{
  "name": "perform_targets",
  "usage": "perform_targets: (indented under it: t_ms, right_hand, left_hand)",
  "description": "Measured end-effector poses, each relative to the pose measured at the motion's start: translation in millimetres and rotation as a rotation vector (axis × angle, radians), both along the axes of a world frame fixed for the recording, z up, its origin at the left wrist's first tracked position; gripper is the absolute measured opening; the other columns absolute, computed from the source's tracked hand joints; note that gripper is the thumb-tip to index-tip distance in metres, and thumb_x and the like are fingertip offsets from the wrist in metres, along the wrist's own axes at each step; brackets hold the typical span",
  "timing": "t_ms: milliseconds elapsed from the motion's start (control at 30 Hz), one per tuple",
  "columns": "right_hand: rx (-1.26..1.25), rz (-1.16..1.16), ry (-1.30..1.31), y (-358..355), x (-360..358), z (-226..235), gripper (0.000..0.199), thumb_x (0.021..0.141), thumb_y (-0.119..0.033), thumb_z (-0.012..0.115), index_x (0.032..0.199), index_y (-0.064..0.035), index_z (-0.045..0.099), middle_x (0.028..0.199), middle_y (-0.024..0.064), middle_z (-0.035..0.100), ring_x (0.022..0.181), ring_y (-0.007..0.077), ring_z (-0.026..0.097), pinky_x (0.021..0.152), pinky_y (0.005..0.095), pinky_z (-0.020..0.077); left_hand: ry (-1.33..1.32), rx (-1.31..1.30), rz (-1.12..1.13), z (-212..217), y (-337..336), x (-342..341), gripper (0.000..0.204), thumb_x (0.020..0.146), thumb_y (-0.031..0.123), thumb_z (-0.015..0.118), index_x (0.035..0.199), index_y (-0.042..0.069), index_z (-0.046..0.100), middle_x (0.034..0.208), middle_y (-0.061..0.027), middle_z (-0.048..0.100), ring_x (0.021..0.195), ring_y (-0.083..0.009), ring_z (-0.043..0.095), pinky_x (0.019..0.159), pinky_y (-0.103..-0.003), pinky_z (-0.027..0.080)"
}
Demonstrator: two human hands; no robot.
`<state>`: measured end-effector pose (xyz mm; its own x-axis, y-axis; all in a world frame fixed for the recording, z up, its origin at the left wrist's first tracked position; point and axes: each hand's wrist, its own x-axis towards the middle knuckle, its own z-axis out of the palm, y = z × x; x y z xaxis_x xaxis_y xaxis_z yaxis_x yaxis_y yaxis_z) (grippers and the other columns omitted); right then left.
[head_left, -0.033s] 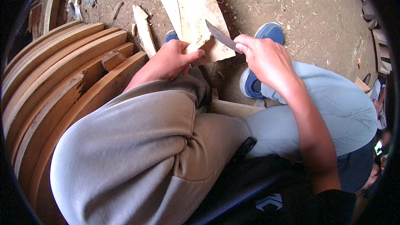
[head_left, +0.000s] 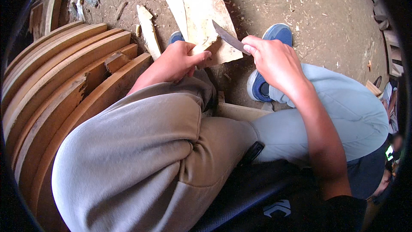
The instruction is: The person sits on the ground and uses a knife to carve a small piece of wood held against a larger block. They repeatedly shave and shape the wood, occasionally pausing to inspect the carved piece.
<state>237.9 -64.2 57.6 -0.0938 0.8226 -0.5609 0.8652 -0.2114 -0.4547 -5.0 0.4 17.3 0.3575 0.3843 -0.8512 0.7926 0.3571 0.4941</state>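
A dark-bladed knife (head_left: pixel 229 38) is gripped in my right hand (head_left: pixel 277 64), the blade slanting up and left over a pale wooden board (head_left: pixel 201 4). Its handle is mostly hidden by my fingers. My left hand (head_left: pixel 177 61) is closed, thumb on top, on a rough-edged pale piece of wood (head_left: pixel 207 43) at the board's near end. Whether that piece is separate from the board I cannot tell. The knife's tip lies just above and right of the piece's ragged edge.
Several curved wooden planks (head_left: pixel 73 73) stand stacked at the left. A splintered wood strip (head_left: pixel 148 30) lies on the dirt floor (head_left: pixel 326 21), among scattered shavings. My blue shoes (head_left: pixel 279 33) flank the board, and a pale wooden bar (head_left: pixel 240 111) is below my hands.
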Motion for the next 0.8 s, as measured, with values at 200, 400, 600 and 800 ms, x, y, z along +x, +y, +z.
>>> perform_targets:
  t_ms: [200, 400, 600, 800]
  right_hand:
    - [-0.007, -0.002, 0.024, -1, 3, -3, 0.019, 0.100, -0.024, 0.050, 0.103, -0.0148, 0.066, 0.083, 0.0211, 0.068, 0.083, 0.0428, 0.066, 0.071, 0.0542, 0.0489]
    - [-0.073, 0.068, 0.054, 14, 5, 6, 0.019, 0.099, -0.022, 0.051, 0.103, -0.0135, 0.067, 0.089, 0.0191, 0.069, 0.088, 0.0415, 0.066, 0.074, 0.0520, 0.0500]
    - [-0.165, 0.105, 0.152, 36, 14, -3, 0.017, 0.096, -0.017, 0.051, 0.098, -0.0094, 0.066, 0.090, 0.0186, 0.069, 0.089, 0.0387, 0.067, 0.075, 0.0474, 0.0502]
    - [-0.242, 0.001, 0.481, 28, 23, -41, 0.014, 0.096, -0.012, 0.051, 0.091, -0.0010, 0.060, 0.070, 0.0123, 0.057, 0.068, 0.0230, 0.058, 0.066, 0.0405, 0.0433]
  left_hand:
    - [-0.040, 0.028, -0.004, -5, -3, -2, 0.049, 0.094, 0.045, 0.066, 0.088, -0.004, 0.069, 0.061, -0.0068, 0.062, 0.054, -0.0131, 0.058, 0.051, -0.032, 0.045]
    - [-0.033, 0.136, -0.097, -7, -5, -5, 0.050, 0.096, 0.044, 0.064, 0.089, -0.005, 0.068, 0.069, -0.0120, 0.065, 0.066, -0.0207, 0.063, 0.065, -0.037, 0.050]
    - [0.007, 0.223, -0.214, -4, -1, -4, 0.051, 0.097, 0.044, 0.062, 0.088, -0.005, 0.068, 0.072, -0.0186, 0.067, 0.068, -0.0273, 0.065, 0.069, -0.040, 0.051]
    - [-0.019, 0.200, -0.200, -5, -1, -4, 0.053, 0.097, 0.045, 0.062, 0.090, -0.008, 0.065, 0.068, -0.0126, 0.061, 0.065, -0.0191, 0.053, 0.063, -0.040, 0.046]
